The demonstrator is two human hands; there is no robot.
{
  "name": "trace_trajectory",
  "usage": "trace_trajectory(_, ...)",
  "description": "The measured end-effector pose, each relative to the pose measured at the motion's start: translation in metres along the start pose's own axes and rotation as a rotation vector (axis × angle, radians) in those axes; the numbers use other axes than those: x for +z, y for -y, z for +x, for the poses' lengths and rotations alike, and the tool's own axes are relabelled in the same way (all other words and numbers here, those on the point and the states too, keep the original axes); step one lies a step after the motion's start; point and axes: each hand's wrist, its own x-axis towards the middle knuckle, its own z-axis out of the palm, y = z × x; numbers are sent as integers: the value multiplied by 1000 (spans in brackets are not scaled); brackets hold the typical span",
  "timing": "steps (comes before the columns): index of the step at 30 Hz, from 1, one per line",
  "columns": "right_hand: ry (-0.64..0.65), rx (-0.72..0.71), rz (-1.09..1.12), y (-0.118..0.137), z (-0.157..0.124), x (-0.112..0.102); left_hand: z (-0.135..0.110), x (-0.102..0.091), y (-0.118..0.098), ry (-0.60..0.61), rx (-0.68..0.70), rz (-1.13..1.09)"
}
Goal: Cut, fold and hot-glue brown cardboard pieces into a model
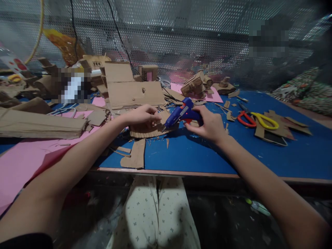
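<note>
My right hand (211,126) is closed round a blue hot glue gun (181,114) with a red trigger. Its nozzle points left and down at a flat cardboard piece (147,130) on the blue table (197,155). My left hand (142,116) is curled, its fingers pressing on that same cardboard piece just left of the nozzle. Small cardboard scraps (135,155) lie in front of the piece near the table's edge.
Scissors with red and yellow handles (255,119) lie to the right on cardboard offcuts. Stacked cardboard sheets (38,124) and pink paper (23,159) are on the left. Cardboard models (195,84) and boards (135,91) stand behind, before a perforated metal wall.
</note>
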Motion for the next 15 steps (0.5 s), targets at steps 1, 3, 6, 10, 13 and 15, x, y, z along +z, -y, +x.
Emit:
trace_trajectory(1, 8, -16, -11, 0, 0, 0, 0, 0, 0, 16, 3, -3)
trace_trajectory(3, 16, -40, -32, 1, -1, 1, -1, -1, -1, 50, -2, -16)
trace_trajectory(6, 23, -73, -46, 1, -1, 1, -2, -2, -2, 71, -27, -40)
trace_trajectory(10, 45, -93, -58, 0, -1, 0, -3, -1, -5, 76, -36, -36)
trace_trajectory(13, 62, -91, -74, 0, -1, -1, -4, 0, -7, 99, -22, -18)
trace_trajectory(15, 74, -90, -84, 0, -1, -2, -5, 0, -8, 108, -19, -5)
